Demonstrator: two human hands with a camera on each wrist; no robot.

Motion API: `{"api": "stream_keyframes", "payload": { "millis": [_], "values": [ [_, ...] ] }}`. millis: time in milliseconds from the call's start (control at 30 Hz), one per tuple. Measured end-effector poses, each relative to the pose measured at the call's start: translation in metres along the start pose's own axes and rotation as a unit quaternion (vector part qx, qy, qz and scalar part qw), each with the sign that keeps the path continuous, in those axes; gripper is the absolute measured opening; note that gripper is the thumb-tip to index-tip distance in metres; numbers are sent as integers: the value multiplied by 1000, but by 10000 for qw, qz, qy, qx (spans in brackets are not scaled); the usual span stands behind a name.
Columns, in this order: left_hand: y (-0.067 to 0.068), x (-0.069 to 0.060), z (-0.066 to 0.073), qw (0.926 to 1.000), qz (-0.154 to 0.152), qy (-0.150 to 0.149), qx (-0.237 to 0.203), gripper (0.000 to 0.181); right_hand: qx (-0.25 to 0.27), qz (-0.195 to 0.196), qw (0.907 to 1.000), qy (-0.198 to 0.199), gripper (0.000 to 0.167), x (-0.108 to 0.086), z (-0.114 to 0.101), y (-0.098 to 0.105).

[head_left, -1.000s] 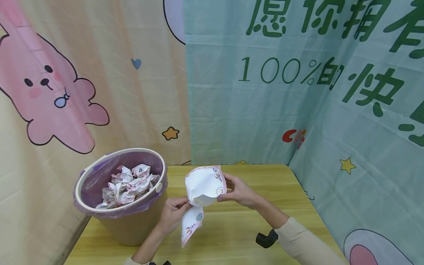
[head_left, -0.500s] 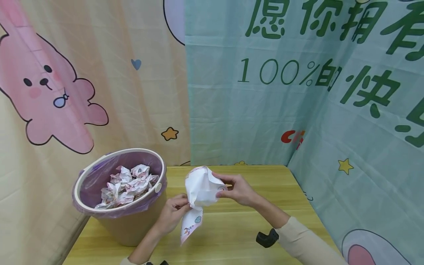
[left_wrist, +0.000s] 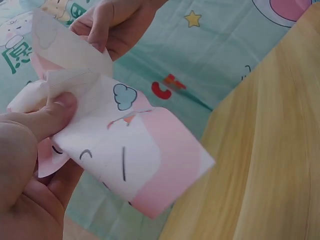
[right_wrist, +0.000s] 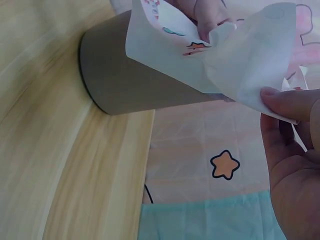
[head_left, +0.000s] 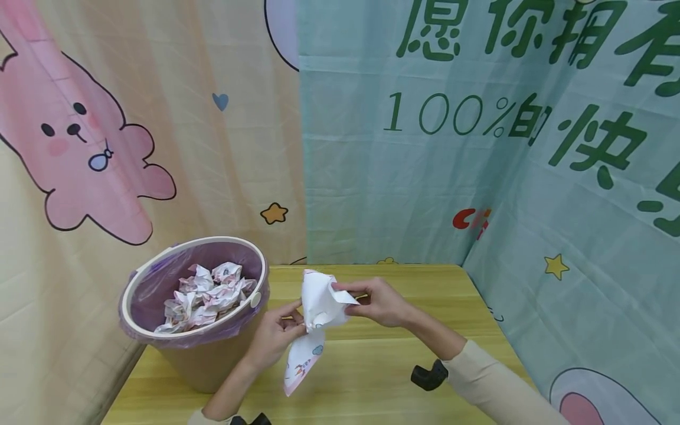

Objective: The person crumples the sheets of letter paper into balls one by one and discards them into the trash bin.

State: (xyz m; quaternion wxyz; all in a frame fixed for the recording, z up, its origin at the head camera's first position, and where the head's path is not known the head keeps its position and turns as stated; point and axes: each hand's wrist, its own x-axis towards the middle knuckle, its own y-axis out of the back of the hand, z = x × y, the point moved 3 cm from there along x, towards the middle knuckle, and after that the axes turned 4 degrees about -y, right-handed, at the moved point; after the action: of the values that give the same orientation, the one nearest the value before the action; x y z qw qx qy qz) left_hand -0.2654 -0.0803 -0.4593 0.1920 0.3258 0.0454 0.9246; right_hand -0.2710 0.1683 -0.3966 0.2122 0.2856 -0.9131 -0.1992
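Observation:
A sheet of paper [head_left: 323, 301], white with pink edges and small cartoon prints, hangs between both hands above the table. It is gathered at its middle, with a pointed tail below and a wider folded part above. My left hand [head_left: 273, 336] pinches it at the gathered waist; in the left wrist view the thumb presses on the paper [left_wrist: 125, 135]. My right hand [head_left: 385, 304] pinches the upper right edge, which is folded over toward the left. In the right wrist view, thumb and fingers hold the paper's [right_wrist: 245, 65] edge, partly hiding the fold.
A brown bin [head_left: 207, 366] with a white rim and purple liner [head_left: 159, 277] stands on the wooden table [head_left: 393, 378] at the left, close to my left hand. Crumpled printed papers [head_left: 209, 298] lie inside it. Printed curtains [head_left: 372, 195] surround the table's back and sides.
The right hand has moved slightly left and folded the paper's upper right edge inward. The wide upper part has narrowed. The left hand still pinches the waist; the bin stays put.

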Motion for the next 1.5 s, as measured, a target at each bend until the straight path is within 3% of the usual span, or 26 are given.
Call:
{"api": "stream_keyframes", "payload": {
  "millis": [233,400,500,667,833,933,1067,1233,1367,1500],
  "values": [
    [-9,10,13,9949,-897,-399,234,33,-963,-550,9938,20,46,6,-11,-4],
    [-14,17,21,9908,-877,-808,636,15,-1434,-947,9851,34,47,12,-16,-18],
    [-14,20,21,9909,-819,-964,454,13,-1318,-877,9874,48,48,10,-14,-23],
    [-13,21,13,9918,-727,-1048,-33,14,-1272,-911,9866,463,57,3,-10,-25],
    [-11,21,12,9933,-730,-891,-79,14,-1877,-846,9778,393,74,-2,-9,-26],
    [-13,21,13,9933,-834,-774,-193,13,-2184,-509,9733,498,80,-2,-9,-29],
    [-16,21,14,9932,-908,-669,-302,12,-2196,-50,9725,774,79,-1,-10,-36],
    [-20,20,15,9979,-408,-472,-176,12,-1823,503,9772,971,65,-2,-5,-44],
    [-23,19,14,9999,97,-18,19,13,-1245,905,9827,1026,48,-3,0,-45],
    [-22,20,15,9985,273,443,-163,7,-978,1194,9832,970,38,-2,0,-39]
  ]
}}
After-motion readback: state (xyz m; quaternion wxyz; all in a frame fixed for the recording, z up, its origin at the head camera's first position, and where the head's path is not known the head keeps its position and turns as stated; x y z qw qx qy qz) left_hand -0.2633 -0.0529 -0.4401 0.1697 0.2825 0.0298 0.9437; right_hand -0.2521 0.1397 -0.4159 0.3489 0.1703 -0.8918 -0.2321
